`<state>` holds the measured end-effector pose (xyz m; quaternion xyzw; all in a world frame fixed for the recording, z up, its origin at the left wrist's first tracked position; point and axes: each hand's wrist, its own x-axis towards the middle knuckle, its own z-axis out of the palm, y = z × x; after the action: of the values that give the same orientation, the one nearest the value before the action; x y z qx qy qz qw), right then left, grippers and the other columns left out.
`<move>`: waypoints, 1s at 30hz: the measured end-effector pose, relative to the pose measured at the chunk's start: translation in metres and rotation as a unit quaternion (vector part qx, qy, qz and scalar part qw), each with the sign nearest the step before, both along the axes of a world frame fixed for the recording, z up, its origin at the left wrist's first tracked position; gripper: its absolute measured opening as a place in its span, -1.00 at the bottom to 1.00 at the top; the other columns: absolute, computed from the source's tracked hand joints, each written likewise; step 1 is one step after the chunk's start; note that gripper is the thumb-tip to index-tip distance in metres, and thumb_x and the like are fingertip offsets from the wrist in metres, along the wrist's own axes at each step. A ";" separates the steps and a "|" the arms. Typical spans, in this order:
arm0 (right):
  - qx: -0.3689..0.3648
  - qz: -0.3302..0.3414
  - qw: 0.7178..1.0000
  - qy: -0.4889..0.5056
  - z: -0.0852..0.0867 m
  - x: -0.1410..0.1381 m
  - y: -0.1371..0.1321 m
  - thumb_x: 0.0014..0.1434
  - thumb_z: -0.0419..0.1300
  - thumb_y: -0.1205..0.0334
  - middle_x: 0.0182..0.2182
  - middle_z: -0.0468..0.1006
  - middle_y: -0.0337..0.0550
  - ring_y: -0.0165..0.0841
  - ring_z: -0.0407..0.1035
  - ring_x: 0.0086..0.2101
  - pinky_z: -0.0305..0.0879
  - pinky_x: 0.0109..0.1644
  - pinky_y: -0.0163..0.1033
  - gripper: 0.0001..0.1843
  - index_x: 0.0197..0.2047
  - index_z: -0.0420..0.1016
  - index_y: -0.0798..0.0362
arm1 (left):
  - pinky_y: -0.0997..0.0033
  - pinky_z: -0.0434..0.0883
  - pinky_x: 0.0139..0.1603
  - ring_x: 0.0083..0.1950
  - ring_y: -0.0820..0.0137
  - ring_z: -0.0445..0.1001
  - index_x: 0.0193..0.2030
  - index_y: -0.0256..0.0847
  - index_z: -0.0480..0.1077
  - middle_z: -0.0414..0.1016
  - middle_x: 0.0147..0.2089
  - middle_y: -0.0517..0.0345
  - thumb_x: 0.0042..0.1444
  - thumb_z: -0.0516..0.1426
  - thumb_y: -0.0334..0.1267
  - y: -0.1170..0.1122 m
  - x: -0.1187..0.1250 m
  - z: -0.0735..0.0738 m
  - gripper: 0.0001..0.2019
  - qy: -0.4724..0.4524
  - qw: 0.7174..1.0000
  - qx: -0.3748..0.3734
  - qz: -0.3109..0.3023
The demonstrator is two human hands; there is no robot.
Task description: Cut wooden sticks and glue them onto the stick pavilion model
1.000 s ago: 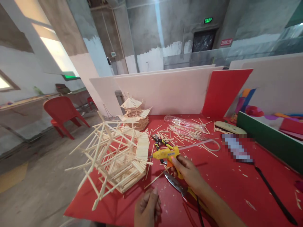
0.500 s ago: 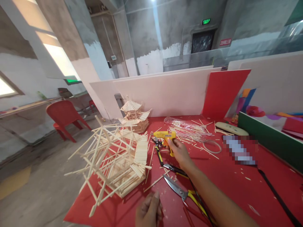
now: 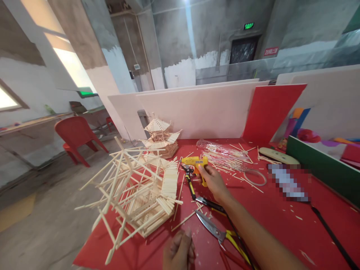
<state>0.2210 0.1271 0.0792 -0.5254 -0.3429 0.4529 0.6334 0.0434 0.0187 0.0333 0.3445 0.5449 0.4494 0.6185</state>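
- The right hand [image 3: 214, 182] is stretched out over the red table [image 3: 270, 210], fingers wrapped round the handle of a yellow glue gun [image 3: 194, 162].
- The gun sits level, nozzle pointing left toward the stick model [image 3: 137, 187], close to it but not touching.
- Just under the gun lie pliers [image 3: 189, 177] with yellow-and-black handles, flat on the table.
- The left hand [image 3: 179, 250] is low at the near edge of the table, fingers curled loosely together; whether anything is in it I cannot tell.
- Scissors [image 3: 218, 232] lie between the two hands, blades pointing left and away, yellow handles toward the person.
- The stick model is a big tilted frame of pale sticks, hanging partly over the table's left edge.
- Behind it stands a small pagoda [image 3: 161, 135] of the same sticks, upright.
- Loose sticks and a clear bag [image 3: 222, 152] of them are scattered beyond the gun.
- A white ring [image 3: 254, 177] lies right of the hand.
- A red chair [image 3: 74, 135] stands on the floor to the left.
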 end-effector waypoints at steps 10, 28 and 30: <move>-0.002 0.017 0.999 0.028 0.000 -0.004 -0.004 -0.06 0.32 -0.32 -0.54 0.45 -0.32 -0.44 0.31 -0.52 0.25 -0.44 -0.34 -0.44 -0.28 0.47 0.03 | 0.61 -0.01 -0.72 -0.78 0.65 0.08 -0.76 -0.26 0.26 0.21 -0.77 0.27 -0.28 0.36 0.23 0.000 0.000 0.002 -0.41 -0.012 1.000 -0.002 -0.004; -0.051 0.047 0.997 0.043 -0.008 0.001 -0.006 0.00 0.32 -0.28 -0.55 0.50 -0.29 -0.45 0.36 -0.58 0.32 -0.50 -0.33 -0.46 -0.26 0.48 0.06 | 0.60 -0.03 -0.73 -0.77 0.64 0.06 -0.78 -0.25 0.25 0.20 -0.78 0.26 -0.32 0.34 0.27 -0.001 -0.001 0.000 -0.39 0.012 1.000 -0.005 -0.002; -0.053 0.054 0.997 0.035 -0.008 0.004 -0.013 -0.10 0.35 -0.32 -0.55 0.51 -0.28 -0.43 0.36 -0.58 0.29 -0.51 -0.33 -0.41 -0.27 0.48 0.04 | 0.60 -0.01 -0.73 -0.77 0.64 0.07 -0.78 -0.25 0.25 0.22 -0.76 0.25 -0.33 0.35 0.26 -0.001 -0.002 0.003 -0.39 0.007 1.000 -0.004 -0.013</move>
<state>0.2246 0.1141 0.0711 -0.5228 -0.3240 0.5219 0.5910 0.0415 0.0179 0.0360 0.3519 0.5463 0.4370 0.6219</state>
